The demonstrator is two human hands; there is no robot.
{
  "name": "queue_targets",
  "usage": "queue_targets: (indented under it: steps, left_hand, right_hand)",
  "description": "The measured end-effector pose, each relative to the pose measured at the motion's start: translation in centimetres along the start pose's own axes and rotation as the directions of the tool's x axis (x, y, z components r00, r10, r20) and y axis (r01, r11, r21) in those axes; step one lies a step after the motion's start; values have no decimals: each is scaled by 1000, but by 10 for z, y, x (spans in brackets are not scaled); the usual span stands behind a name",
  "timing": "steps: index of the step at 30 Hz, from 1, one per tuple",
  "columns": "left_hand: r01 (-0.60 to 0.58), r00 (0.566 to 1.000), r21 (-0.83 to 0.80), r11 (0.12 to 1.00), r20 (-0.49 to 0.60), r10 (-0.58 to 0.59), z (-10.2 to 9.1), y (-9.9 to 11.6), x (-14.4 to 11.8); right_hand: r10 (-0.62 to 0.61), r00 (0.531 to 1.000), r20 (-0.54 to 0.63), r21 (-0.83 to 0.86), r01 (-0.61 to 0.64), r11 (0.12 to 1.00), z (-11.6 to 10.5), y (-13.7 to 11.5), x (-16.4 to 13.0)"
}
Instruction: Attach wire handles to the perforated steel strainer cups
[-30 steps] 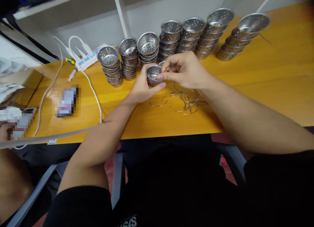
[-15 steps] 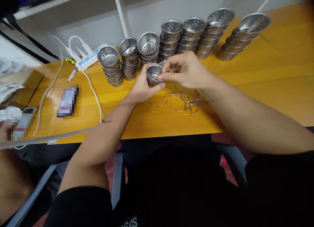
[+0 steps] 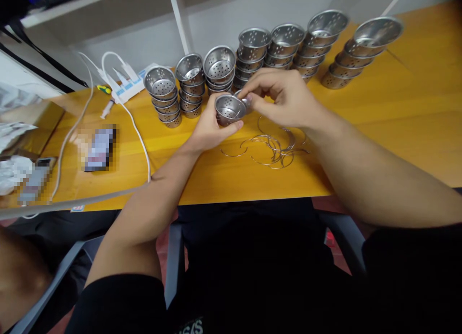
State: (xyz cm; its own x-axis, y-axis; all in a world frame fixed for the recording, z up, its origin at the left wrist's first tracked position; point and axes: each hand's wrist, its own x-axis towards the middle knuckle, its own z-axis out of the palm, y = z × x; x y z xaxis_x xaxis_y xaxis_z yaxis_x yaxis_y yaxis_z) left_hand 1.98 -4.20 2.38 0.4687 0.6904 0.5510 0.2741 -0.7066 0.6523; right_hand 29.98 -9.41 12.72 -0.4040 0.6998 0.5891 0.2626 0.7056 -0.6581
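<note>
Gripping a perforated steel cup (image 3: 228, 110) above the bench (image 3: 378, 117), left hand (image 3: 209, 129) cradles its wall; right hand (image 3: 285, 96) fingers pinch its far rim. Light, rigid, probably slippery; wire rings (image 3: 270, 148) lie near.

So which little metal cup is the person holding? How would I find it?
Look at the yellow table, along the row of stacked cups at the back. Just in front of them, the left hand holds one holey metal cup, with the right hand at its rim. It alone is unstacked.
</note>
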Motion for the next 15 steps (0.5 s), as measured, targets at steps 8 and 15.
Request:
queue_targets:
  steps: [8,15]
  left_hand:
    - [26,999,31,999,-43,-24,-2,12,2]
    - [78,996,-11,997,-40,-78,-2,24,-1]
  right_hand:
    - [-70,984,163,-168,98,981,-5,9,-2]
    - [-46,971,234,-149,82,985,10,11,-6]
